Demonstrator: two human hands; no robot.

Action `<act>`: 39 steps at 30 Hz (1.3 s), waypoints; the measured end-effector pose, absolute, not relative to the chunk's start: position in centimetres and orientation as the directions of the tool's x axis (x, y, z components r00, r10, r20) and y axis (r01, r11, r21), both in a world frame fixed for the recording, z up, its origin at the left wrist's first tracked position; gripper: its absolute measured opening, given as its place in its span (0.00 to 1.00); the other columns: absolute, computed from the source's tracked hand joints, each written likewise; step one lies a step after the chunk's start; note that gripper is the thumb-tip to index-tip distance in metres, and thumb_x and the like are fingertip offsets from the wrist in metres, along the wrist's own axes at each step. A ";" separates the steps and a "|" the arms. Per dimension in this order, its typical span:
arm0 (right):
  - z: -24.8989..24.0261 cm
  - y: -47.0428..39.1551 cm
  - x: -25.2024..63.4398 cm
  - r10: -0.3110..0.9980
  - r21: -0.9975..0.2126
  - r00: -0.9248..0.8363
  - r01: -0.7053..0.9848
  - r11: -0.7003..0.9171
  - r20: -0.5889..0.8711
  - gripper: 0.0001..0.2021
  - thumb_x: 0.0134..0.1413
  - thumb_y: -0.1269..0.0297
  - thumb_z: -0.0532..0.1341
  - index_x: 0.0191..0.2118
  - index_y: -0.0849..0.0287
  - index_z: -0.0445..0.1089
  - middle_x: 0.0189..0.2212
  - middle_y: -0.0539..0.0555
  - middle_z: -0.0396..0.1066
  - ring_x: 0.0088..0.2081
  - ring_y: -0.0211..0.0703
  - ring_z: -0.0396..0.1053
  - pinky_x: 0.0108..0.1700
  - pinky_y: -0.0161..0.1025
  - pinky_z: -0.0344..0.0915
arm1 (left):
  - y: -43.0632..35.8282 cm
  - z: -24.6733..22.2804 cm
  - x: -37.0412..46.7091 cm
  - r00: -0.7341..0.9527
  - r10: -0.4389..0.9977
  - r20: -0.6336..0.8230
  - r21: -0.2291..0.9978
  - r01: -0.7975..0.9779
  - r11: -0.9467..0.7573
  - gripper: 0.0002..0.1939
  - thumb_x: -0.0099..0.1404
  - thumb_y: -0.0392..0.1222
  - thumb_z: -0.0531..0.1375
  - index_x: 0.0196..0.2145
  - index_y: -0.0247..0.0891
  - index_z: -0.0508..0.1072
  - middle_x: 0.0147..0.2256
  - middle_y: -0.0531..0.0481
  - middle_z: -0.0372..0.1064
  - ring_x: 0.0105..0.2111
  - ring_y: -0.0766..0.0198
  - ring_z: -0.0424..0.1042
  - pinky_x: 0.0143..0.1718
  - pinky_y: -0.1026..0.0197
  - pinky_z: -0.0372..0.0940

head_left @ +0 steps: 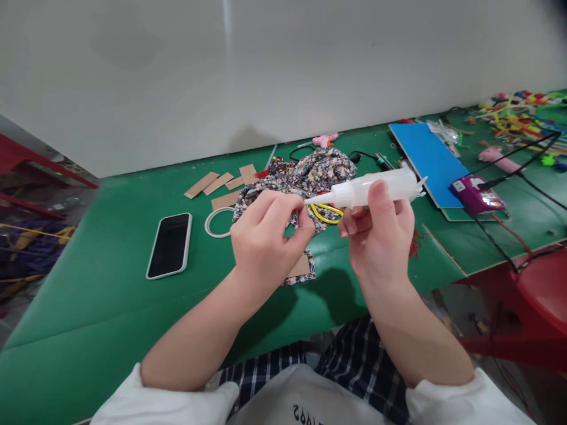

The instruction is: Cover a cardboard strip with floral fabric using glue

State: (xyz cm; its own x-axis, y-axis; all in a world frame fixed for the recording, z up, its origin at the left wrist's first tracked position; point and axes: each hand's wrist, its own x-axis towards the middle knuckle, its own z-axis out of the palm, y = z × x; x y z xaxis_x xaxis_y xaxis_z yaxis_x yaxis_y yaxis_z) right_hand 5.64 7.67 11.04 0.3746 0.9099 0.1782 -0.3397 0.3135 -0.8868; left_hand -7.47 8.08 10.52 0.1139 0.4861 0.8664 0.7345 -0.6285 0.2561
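My right hand (384,236) grips a translucent white squeeze bottle (381,186), held nearly level above the table, its long thin nozzle pointing left. At the nozzle's tip, my left hand (274,233) is closed in a pinch, thumb against forefinger; whatever lies between those fingertips is hidden. Below the hands, a cardboard piece edged with floral fabric (302,268) lies on the table, partly covered by my left wrist. Behind them is a bunched dark floral cloth (321,168), with yellow-handled scissors (328,213) on it.
On the green table (110,236) lie a phone (169,245), a tape roll (212,227) and several cardboard strips (217,184). A pink glue gun (323,140) is at the back. To the right are a blue board (427,159), a purple power box (481,195) with cables, and coloured pipe cleaners (522,118).
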 end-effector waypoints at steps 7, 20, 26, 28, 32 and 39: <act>10.8 7.9 5.6 0.924 -0.884 0.353 -0.372 0.283 0.147 0.14 0.47 0.49 0.60 0.31 0.54 0.60 0.16 0.42 0.57 0.15 0.29 0.56 0.17 0.32 0.56 | 8.1 10.6 -7.4 0.118 0.491 0.863 0.267 0.717 -0.643 0.06 0.55 0.29 0.56 0.27 0.38 0.67 0.25 0.54 0.65 0.28 0.69 0.66 0.28 0.67 0.64; 10.8 8.8 6.6 0.960 -0.811 0.268 -0.543 0.218 0.079 0.18 0.43 0.47 0.62 0.28 0.56 0.61 0.15 0.41 0.55 0.14 0.28 0.52 0.15 0.31 0.51 | 8.0 11.1 -7.6 0.096 0.508 0.856 0.321 0.671 -0.668 0.04 0.58 0.31 0.57 0.28 0.37 0.69 0.27 0.53 0.68 0.28 0.70 0.67 0.27 0.68 0.65; 11.2 8.6 6.8 0.966 -0.813 0.253 -0.551 0.185 0.049 0.18 0.43 0.46 0.61 0.28 0.57 0.61 0.16 0.41 0.54 0.14 0.27 0.51 0.15 0.30 0.51 | 7.9 11.2 -7.6 0.068 0.564 0.823 0.412 0.612 -0.675 0.04 0.58 0.33 0.60 0.34 0.37 0.71 0.30 0.53 0.71 0.26 0.72 0.69 0.24 0.71 0.66; 11.2 8.6 6.9 0.966 -0.798 0.253 -0.571 0.194 0.054 0.17 0.44 0.47 0.62 0.27 0.56 0.61 0.16 0.41 0.54 0.14 0.27 0.51 0.15 0.30 0.52 | 7.8 11.3 -7.6 0.046 0.586 0.809 0.458 0.575 -0.678 0.06 0.58 0.34 0.61 0.35 0.37 0.71 0.31 0.53 0.71 0.26 0.72 0.70 0.24 0.72 0.66; 11.2 8.6 7.2 0.967 -0.787 0.247 -0.584 0.197 0.059 0.16 0.45 0.48 0.61 0.26 0.55 0.62 0.16 0.42 0.54 0.15 0.28 0.51 0.16 0.31 0.53 | 7.5 11.3 -7.8 0.039 0.625 0.779 0.531 0.489 -0.692 0.06 0.60 0.36 0.60 0.37 0.39 0.72 0.32 0.54 0.72 0.27 0.73 0.71 0.26 0.73 0.67; 11.8 7.9 7.4 0.977 -0.769 0.188 -0.607 0.199 0.104 0.14 0.47 0.48 0.60 0.28 0.55 0.64 0.16 0.42 0.54 0.14 0.28 0.50 0.14 0.30 0.50 | 7.7 11.0 -8.1 0.080 0.481 0.873 0.403 0.437 -0.804 0.06 0.62 0.35 0.59 0.38 0.41 0.73 0.30 0.53 0.73 0.27 0.70 0.72 0.27 0.68 0.68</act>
State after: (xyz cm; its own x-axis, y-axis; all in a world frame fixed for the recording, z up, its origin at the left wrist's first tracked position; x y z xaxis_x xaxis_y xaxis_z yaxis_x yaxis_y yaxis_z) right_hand 7.37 7.95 11.78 0.1885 0.9765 0.1040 -0.6068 0.1991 -0.7695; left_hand -8.10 7.65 10.99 0.0805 0.4814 0.8728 0.4373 -0.8039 0.4031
